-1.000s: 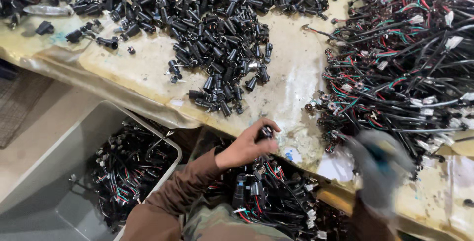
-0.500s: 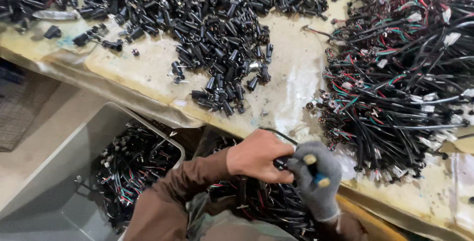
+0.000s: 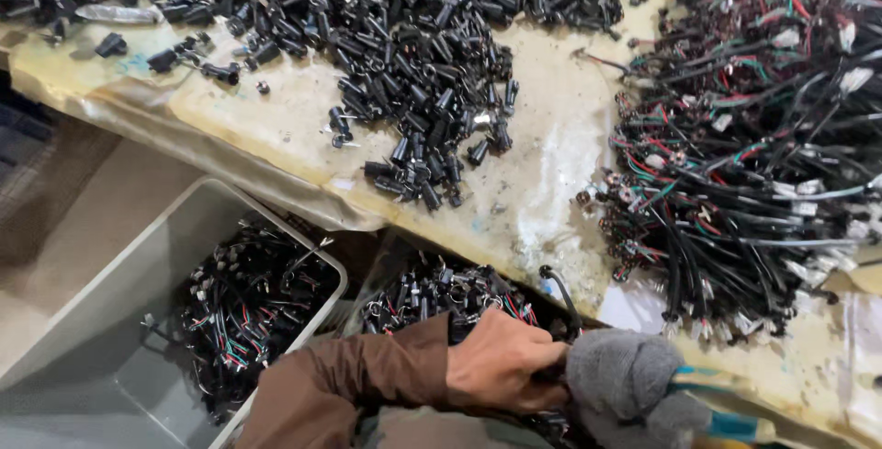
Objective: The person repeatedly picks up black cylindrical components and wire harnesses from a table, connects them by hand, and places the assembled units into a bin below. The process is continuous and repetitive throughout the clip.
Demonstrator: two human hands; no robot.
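two hands closed on one black cable at the surface's near edge

small white tags (image 3: 788, 38) showed here and there in the wire bundle pile (image 3: 753, 136) on the right of the surface (image 3: 542, 173); they were pale, short and oblong, fixed to black leads among red and green strands. a flat silvery packet (image 3: 118, 14) lay at the far left, next to the black parts.

a grey plastic bin (image 3: 110, 320) stood below the surface on the left, holding a tangle of black wired pieces (image 3: 248, 311) with red, green and white leads. just right of it, in the gap by the person's lap, a second heap of wired pieces (image 3: 441, 293) lay in what looked like clear plastic; its container could not be made out. a broad heap of black connectors (image 3: 404, 63) covered the surface's middle and top.

the bare left hand (image 3: 501, 366), in a brown sleeve, was clenched in a tight grip around a black cable (image 3: 559, 285), which looped up from between the hands to the surface's near edge. the right hand (image 3: 629, 385), in a grey knit glove, was closed too, pressed against the left; what its grip enclosed was hidden, though a blue and yellow strip showed just beyond it.
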